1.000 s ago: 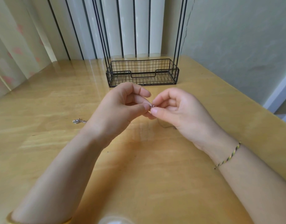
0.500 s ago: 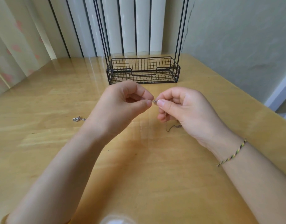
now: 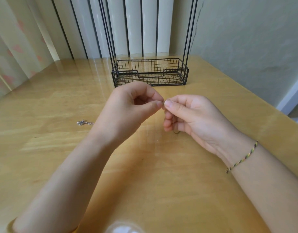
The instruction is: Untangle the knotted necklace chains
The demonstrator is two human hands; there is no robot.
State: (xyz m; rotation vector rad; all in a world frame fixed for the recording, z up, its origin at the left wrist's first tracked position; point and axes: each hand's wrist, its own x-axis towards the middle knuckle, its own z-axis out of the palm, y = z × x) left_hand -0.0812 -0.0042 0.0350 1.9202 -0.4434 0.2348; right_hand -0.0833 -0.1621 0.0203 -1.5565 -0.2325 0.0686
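Both hands are raised above the middle of the wooden table [image 3: 60, 148]. My left hand [image 3: 128, 111] pinches a small metal bit of the necklace chain [image 3: 162, 103] between thumb and forefinger. My right hand [image 3: 190, 118] pinches the same spot from the other side, fingertips almost touching the left ones. A thin strand of chain hangs down past my right fingers to the table [image 3: 175, 132]. A silver clasp with a short length of chain [image 3: 81, 122] lies on the table to the left, its far part hidden behind my left wrist.
A black wire basket [image 3: 150, 74] with tall thin uprights stands at the back of the table. Behind it are white vertical blinds, a curtain to the left and a wall to the right. A braided bracelet [image 3: 242, 157] is on my right wrist.
Both hands have lifted slightly and kept pinching the chain. My right hand has turned so its lower fingers and the hanging strand show more.
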